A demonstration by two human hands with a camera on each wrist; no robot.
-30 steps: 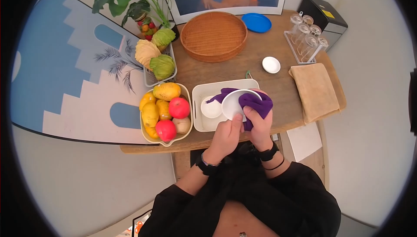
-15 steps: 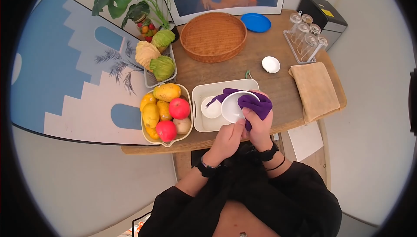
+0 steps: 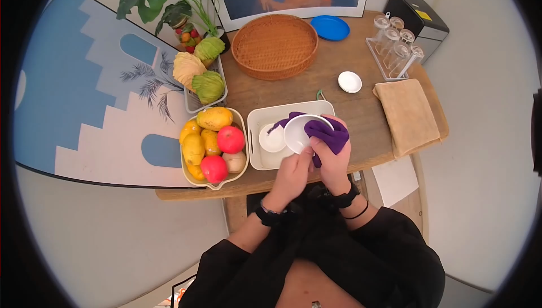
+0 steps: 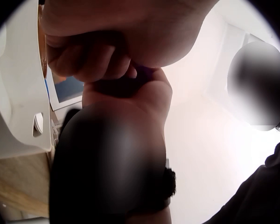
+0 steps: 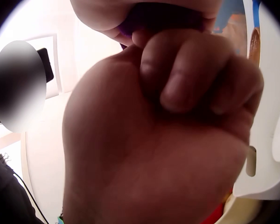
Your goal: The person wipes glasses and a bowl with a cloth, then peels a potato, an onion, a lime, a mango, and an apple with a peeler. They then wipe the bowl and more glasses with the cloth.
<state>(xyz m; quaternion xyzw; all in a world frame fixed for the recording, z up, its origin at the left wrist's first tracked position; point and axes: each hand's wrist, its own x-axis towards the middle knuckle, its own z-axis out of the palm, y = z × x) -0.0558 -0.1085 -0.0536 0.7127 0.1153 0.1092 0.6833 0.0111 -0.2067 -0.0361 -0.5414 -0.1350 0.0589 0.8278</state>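
A white bowl (image 3: 296, 134) is held tilted over the cream tub (image 3: 261, 160) in the head view. My right hand (image 3: 335, 167) grips its right side through a purple cloth (image 3: 332, 137), with the thumb pressing a fold of cloth inside the bowl. At the near rim, my left hand (image 3: 291, 176) pinches the bowl, thumb on top and other fingers curled. One end of the cloth trails out behind the bowl to the left. Another white bowl (image 3: 272, 139) sits inside the tub. In the right wrist view the curled left hand (image 5: 191, 102) fills the middle.
Left of the tub stands a basin (image 3: 245, 167) of yellow and red produce, with a cabbage basket (image 3: 193, 107) behind. A wicker tray (image 3: 275, 45), blue plate (image 3: 330, 28), small white dish (image 3: 350, 82), glass rack (image 3: 389, 72) and folded tan cloth (image 3: 407, 117) lie farther back and right.
The left thumb and fingers shift down along the near rim, then back up onto it. The right hand keeps its hold on the bowl and purple cloth.
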